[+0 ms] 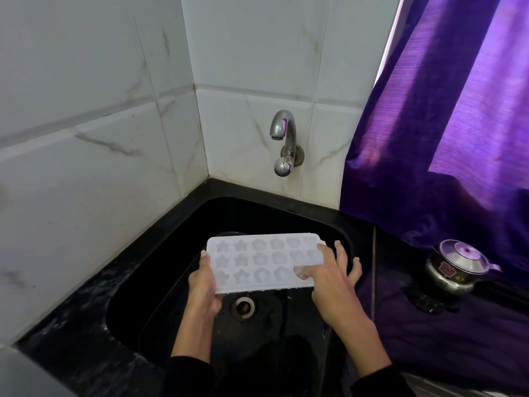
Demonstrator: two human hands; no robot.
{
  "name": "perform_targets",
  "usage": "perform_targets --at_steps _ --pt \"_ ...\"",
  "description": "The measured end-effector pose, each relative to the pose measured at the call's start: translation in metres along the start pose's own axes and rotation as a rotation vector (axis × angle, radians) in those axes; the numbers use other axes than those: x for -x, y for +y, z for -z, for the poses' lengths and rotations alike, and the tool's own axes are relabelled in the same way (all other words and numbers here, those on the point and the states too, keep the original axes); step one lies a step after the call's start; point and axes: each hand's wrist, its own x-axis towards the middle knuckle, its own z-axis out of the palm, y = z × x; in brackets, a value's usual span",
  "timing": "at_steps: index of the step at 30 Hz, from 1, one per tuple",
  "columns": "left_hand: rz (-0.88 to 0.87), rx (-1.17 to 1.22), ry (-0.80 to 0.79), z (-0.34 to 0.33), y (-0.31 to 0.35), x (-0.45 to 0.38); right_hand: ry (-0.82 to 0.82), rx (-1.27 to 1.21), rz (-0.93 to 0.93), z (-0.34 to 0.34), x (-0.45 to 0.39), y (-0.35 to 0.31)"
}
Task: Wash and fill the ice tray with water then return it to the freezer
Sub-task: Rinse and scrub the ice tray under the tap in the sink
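A white ice tray [257,260] with star and flower shaped moulds is held level over the black sink [160,270]. My left hand [204,285] grips its left end, thumb on top and fingers underneath. My right hand [333,277] lies on the tray's right end with straight, spread fingers touching the mould surface. The chrome tap [283,130] juts from the tiled wall above the sink, and no water runs from it. The drain [243,306] shows just below the tray.
White marble-look tiles cover both walls of the corner. A purple curtain [446,116] hangs at the right and drapes onto the black counter. A small steel lidded pot [455,267] stands on the counter to the right of the sink.
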Motion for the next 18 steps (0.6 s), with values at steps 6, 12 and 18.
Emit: perform_targets --at_steps 6,12,18 --pt "0.013 -0.015 -0.008 -0.0007 -0.0001 0.0010 -0.011 -0.020 -0.030 -0.0021 -0.0033 -0.0022" --pt "0.007 -0.020 0.012 0.0019 -0.0001 0.0010 -0.001 0.014 -0.015 -0.0065 -0.0036 0.0002" --pt "0.008 -0.021 0.008 0.0008 0.0010 0.0028 -0.036 0.021 -0.014 -0.0033 -0.0057 -0.0067"
